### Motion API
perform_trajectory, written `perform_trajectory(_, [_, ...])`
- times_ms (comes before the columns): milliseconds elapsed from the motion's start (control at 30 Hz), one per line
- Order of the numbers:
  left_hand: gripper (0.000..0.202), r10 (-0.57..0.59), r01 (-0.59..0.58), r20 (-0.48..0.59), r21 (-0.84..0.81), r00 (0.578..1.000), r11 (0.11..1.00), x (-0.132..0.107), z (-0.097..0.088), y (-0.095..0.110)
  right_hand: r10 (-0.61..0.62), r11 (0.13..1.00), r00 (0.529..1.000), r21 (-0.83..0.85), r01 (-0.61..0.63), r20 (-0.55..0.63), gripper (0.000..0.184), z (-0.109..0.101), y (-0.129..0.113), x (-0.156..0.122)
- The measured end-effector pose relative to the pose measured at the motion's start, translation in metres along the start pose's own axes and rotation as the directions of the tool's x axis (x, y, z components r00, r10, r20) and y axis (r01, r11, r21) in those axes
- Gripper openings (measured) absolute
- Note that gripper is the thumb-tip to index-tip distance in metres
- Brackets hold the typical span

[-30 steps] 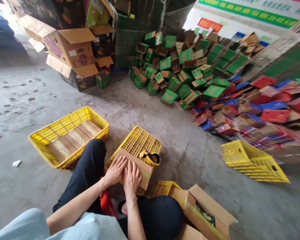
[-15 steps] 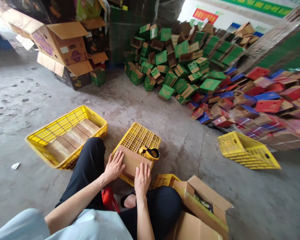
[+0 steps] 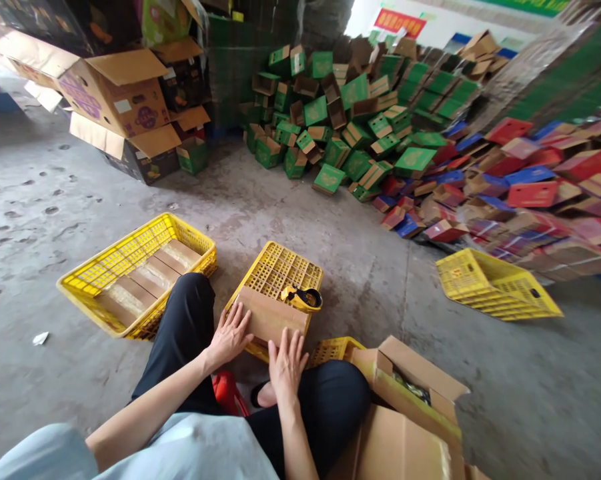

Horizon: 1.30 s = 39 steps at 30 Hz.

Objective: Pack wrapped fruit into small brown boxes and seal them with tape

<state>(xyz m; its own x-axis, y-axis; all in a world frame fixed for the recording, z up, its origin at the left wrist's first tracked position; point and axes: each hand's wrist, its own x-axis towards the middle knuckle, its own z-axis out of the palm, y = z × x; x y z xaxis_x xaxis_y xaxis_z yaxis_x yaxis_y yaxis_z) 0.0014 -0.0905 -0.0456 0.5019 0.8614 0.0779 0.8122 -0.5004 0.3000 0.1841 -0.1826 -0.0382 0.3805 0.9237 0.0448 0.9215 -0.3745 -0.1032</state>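
Note:
A flat brown cardboard box (image 3: 267,317) lies on an upturned yellow plastic crate (image 3: 279,265) in front of my knees. My left hand (image 3: 230,335) rests on the box's left end with fingers stretched out. On its near right edge lies my right hand (image 3: 286,360), fingers also extended. Neither hand is wrapped round anything. Just beyond the box's right end, a yellow and black tape dispenser (image 3: 301,298) sits on the crate. To the left, a yellow basket (image 3: 130,267) holds several taped brown boxes (image 3: 153,277) side by side.
Open cardboard boxes (image 3: 405,440) stand by my right knee, one with dark contents. Another yellow crate (image 3: 495,283) lies to the right. Heaped green cartons (image 3: 330,127) and red and blue cartons (image 3: 525,180) fill the back. Large boxes (image 3: 120,100) are stacked back left. A red object (image 3: 226,393) lies between my legs.
The box's near edge seems tilted slightly toward me, and my right hand has shifted a little toward its near edge. The camera view has turned slightly. The dispenser stays on the crate.

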Motion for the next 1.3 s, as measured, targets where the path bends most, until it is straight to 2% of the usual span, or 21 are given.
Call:
perform_trajectory(100, [0.076,0.027,-0.027,-0.004,-0.012,1.000,1.000,-0.015,0.005,0.003,-0.005,1.000,1.000,0.001,0.005,-0.018,0.070,-0.005,-0.012,-0.016])
perform_trajectory(267, [0.083,0.040,-0.040,0.006,-0.019,0.999,0.999,-0.011,0.009,0.013,-0.035,0.999,0.999,0.006,0.035,-0.026,0.060,-0.012,-0.021,-0.006])
perform_trajectory(367, [0.078,0.099,-0.100,-0.041,-0.023,0.994,0.995,-0.013,0.022,0.029,-0.126,0.991,0.990,0.044,0.129,-0.063,0.050,0.001,-0.030,-0.001])
perform_trajectory(433, [0.076,0.119,-0.120,-0.088,-0.006,0.989,0.993,-0.016,0.035,0.039,-0.139,0.986,0.982,0.070,0.149,-0.128,0.051,0.016,-0.033,0.000])
perform_trajectory(533, [0.078,0.125,-0.125,-0.116,0.004,0.985,0.992,-0.020,0.049,0.041,-0.153,0.980,0.964,0.089,0.176,-0.219,0.052,0.032,-0.027,-0.001])
perform_trajectory(633, [0.076,0.136,-0.138,-0.050,-0.042,0.989,0.990,-0.019,0.044,0.026,-0.152,0.981,0.964,0.087,0.174,-0.219,0.050,0.026,-0.009,-0.006])
perform_trajectory(733, [0.059,0.024,-0.025,-0.017,-0.067,1.000,0.997,-0.013,0.031,0.007,-0.092,0.993,0.983,0.058,0.103,-0.160,0.054,0.014,0.011,-0.011])
perform_trajectory(867, [0.056,-0.065,0.063,-0.047,-0.046,0.997,0.997,-0.002,0.023,-0.002,-0.025,0.999,0.994,0.037,0.029,-0.109,0.065,0.011,0.023,-0.009])
perform_trajectory(1133, [0.060,-0.107,0.104,-0.179,-0.025,0.978,0.994,0.004,0.039,0.027,0.058,0.998,0.969,0.007,-0.058,-0.241,0.070,0.011,0.008,0.003])
perform_trajectory(1200, [0.056,-0.060,0.053,-0.160,-0.044,0.985,0.998,0.009,0.039,0.034,0.048,0.998,0.974,-0.018,-0.053,-0.222,0.066,0.009,0.005,0.007])
perform_trajectory(1300, [0.046,0.054,-0.060,-0.084,-0.069,0.995,0.996,0.021,0.033,0.038,-0.020,1.000,0.987,0.003,0.021,-0.162,0.056,0.011,-0.002,0.018])
